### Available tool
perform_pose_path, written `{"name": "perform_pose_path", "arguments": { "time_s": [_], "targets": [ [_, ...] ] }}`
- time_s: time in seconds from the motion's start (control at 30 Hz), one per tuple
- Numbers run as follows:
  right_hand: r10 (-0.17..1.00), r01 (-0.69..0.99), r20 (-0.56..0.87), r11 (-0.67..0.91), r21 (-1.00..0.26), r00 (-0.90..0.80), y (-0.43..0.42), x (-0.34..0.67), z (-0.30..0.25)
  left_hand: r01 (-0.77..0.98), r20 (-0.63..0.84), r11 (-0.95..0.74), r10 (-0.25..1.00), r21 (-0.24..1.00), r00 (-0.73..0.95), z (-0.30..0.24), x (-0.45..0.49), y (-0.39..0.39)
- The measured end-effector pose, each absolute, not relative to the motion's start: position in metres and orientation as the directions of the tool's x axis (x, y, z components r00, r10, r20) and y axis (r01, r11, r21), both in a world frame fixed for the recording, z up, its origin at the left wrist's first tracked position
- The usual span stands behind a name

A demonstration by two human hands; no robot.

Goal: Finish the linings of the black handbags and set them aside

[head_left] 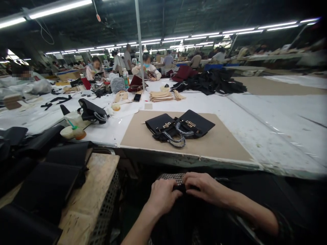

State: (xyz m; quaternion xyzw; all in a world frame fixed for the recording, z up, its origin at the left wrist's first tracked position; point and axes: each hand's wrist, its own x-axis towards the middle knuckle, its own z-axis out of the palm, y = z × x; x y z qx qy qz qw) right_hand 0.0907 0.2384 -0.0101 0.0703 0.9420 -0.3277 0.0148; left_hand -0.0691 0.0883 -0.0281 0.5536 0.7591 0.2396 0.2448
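Both hands are low, in my lap below the table edge. My left hand (163, 195) and my right hand (204, 187) are closed side by side on a piece of black material (180, 188); its shape is hard to make out in the dark. On a tan cardboard sheet (219, 143) on the table ahead lie two black handbags (178, 127) with gold clasps, their handles wrapped in clear film.
A wooden stand (97, 177) at my left carries stacked black pieces (51, 183). Another black bag (92, 110) and a glue bottle (74, 127) sit left on the white table (268, 119). Farther back are tan pieces, dark cloth and several seated workers.
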Motion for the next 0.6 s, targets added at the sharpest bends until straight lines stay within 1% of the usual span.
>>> {"name": "perform_pose_path", "arguments": {
  "time_s": [0.17,0.27,0.33,0.47,0.53,0.6],
  "targets": [
    [0.042,0.122,-0.125,0.653,-0.747,-0.991,0.233,0.083,-0.004,0.703,-0.104,0.284,0.952,0.652,-0.288,-0.034,-0.078,0.084],
    [0.033,0.141,-0.151,0.591,-0.794,-0.988,0.236,0.081,-0.003,0.674,-0.119,0.286,0.951,0.681,-0.284,-0.035,-0.082,0.083],
    [0.099,0.194,-0.167,0.551,-0.812,-0.981,0.238,0.083,-0.006,0.646,-0.134,0.276,0.956,0.711,-0.261,-0.036,-0.083,0.082],
    [0.325,0.342,-0.197,0.488,-0.803,-0.925,0.239,0.092,-0.016,0.578,-0.167,0.238,0.971,0.781,-0.174,-0.033,-0.083,0.083],
    [0.396,0.386,-0.197,0.483,-0.786,-0.897,0.239,0.097,-0.020,0.527,-0.178,0.237,0.971,0.816,-0.160,-0.031,-0.081,0.085],
    [0.443,0.404,-0.178,0.494,-0.770,-0.879,0.240,0.100,-0.023,0.490,-0.186,0.241,0.969,0.838,-0.160,-0.028,-0.079,0.088]
  ]
}}
